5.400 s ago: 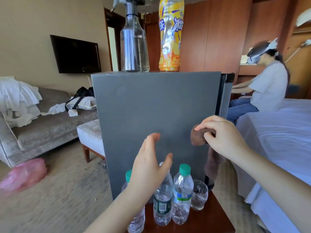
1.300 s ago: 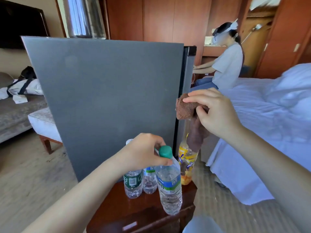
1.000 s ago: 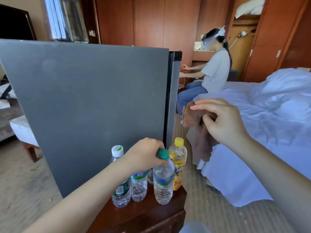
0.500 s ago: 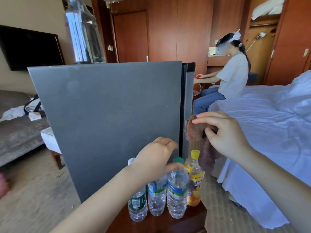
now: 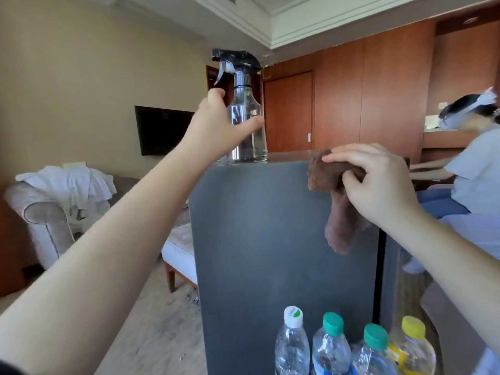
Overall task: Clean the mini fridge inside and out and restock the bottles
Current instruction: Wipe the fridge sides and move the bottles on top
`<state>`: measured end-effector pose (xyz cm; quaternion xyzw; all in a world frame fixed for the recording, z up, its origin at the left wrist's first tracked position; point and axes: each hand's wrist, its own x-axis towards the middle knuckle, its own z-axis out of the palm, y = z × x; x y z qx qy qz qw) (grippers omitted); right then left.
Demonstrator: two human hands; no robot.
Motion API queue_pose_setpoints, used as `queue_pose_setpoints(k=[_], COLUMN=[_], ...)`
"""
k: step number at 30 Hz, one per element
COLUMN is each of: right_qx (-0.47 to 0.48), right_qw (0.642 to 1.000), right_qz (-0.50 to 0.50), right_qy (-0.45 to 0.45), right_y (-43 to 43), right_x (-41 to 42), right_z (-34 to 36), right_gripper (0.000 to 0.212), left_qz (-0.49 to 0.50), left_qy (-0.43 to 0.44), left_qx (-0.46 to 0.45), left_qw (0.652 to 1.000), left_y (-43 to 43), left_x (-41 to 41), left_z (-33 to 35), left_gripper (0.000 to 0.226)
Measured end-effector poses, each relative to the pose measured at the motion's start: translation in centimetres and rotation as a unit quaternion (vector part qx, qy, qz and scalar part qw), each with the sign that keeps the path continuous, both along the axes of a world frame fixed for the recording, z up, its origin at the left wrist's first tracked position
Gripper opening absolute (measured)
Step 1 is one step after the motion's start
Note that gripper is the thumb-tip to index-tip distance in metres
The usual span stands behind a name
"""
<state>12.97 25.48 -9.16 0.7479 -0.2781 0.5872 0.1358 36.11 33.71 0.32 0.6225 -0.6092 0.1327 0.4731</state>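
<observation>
The mini fridge [image 5: 270,239] shows its grey side panel, with a clear spray bottle [image 5: 247,131] standing on its top. My left hand [image 5: 216,128] reaches up to the bottle; the thumb lies across its front and the fingers are spread at its left. My right hand [image 5: 378,182] grips a brown cloth [image 5: 338,209] against the fridge's top right corner. In front of the fridge stand several bottles: a white-capped one [image 5: 292,342], two green-capped ones [image 5: 331,345] [image 5: 374,350] and a yellow drink bottle [image 5: 411,345].
A sofa [image 5: 43,220] piled with white linens stands at the left. A padded stool [image 5: 180,253] sits beside the fridge. A TV [image 5: 162,129] hangs on the wall. A person [image 5: 479,171] sits at the right by a bed.
My left hand left the green-capped bottle and rose to the spray bottle on top. My right hand lifted the cloth from the fridge's lower edge to its top corner. My view tilted upward.
</observation>
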Motion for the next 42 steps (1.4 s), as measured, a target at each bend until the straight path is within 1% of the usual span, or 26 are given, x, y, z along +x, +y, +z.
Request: queue_pose_setpoints(k=[1,3,5,7,9,10,14,16,18,19,20,22,24,25,27,29,31,34,39,42], right_qx=[-0.002,-0.008,-0.012,-0.006,0.008,0.019,0.041,0.037,0.029,0.026,0.028,0.021,-0.004,-0.008,0.014,0.043,0.074,0.11,0.138,0.161], right_qw=[1.0,1.0,1.0,1.0,1.0,1.0,0.998,0.998,0.999,0.999,0.999,0.999,0.997,0.995,0.992,0.988,0.985,0.981,0.976,0.973], right_qz=[0.007,0.015,0.012,0.007,0.001,-0.002,-0.018,-0.023,-0.028,-0.027,-0.019,0.024,0.062,0.077,0.101,0.119,0.131,0.133,0.143,0.138], right_qy=[0.002,0.015,0.024,0.012,-0.003,0.0,0.037,0.035,0.025,0.017,0.007,0.011,0.05,0.066,0.079,0.086,0.088,0.091,0.084,0.096], right_y=[0.0,-0.3,-0.7,-1.2,-1.7,-2.0,-2.7,-2.9,-2.7,-2.4,-1.9,0.0,2.2,2.9,3.4,3.6,4.1,5.1,5.6,5.8], right_x=[0.7,1.8,2.7,3.3,3.9,4.2,4.7,4.7,4.7,4.8,5.0,5.9,7.2,7.6,8.1,8.1,8.1,7.7,7.1,7.0], right_z=[0.7,1.7,2.4,3.0,3.1,2.9,1.9,1.8,1.5,1.3,0.9,-0.3,-2.2,-3.4,-5.8,-8.0,-9.8,-12.3,-14.8,-16.0], right_gripper=[0.053,0.054,0.054,0.053,0.051,0.051,0.046,0.044,0.044,0.045,0.047,0.05,0.048,0.048,0.049,0.052,0.052,0.053,0.052,0.054], left_qz=[0.017,0.033,0.035,0.021,0.005,-0.002,0.009,-0.005,-0.049,-0.062,-0.071,-0.089,-0.128,-0.147,-0.158,-0.144,-0.127,-0.092,-0.037,-0.037], left_qy=[0.005,0.026,0.049,0.09,0.13,0.143,0.14,0.138,0.156,0.154,0.141,0.098,0.077,0.083,0.108,0.13,0.155,0.179,0.176,0.191], left_qx=[0.044,0.097,0.126,0.135,0.125,0.115,0.062,0.036,0.004,-0.015,-0.034,-0.037,0.002,0.032,0.077,0.1,0.132,0.181,0.273,0.301], left_qw=[0.999,0.994,0.99,0.987,0.984,0.983,0.988,0.99,0.987,0.986,0.987,0.99,0.989,0.985,0.978,0.976,0.971,0.963,0.945,0.934], left_y=[-0.5,-1.7,-3.1,-4.7,-6.1,-6.7,-7.4,-6.2,-4.0,-2.3,-0.6,3.3,6.8,8.2,9.8,10.5,10.9,11.2,11.2,10.9], left_x=[0.1,0.3,0.3,0.8,1.3,1.5,1.9,2.2,2.6,2.8,2.9,3.0,2.8,2.6,2.8,3.2,3.5,3.8,2.6,1.4], left_z=[0.9,2.0,2.5,2.3,1.7,1.4,0.9,1.0,1.2,1.1,0.8,-0.5,-3.0,-4.7,-9.1,-14.0,-19.0,-26.8,-38.5,-42.4], left_gripper=[0.094,0.095,0.089,0.091,0.091,0.088,0.061,0.063,0.077,0.079,0.077,0.069,0.068,0.07,0.073,0.072,0.062,0.064,0.081,0.09])
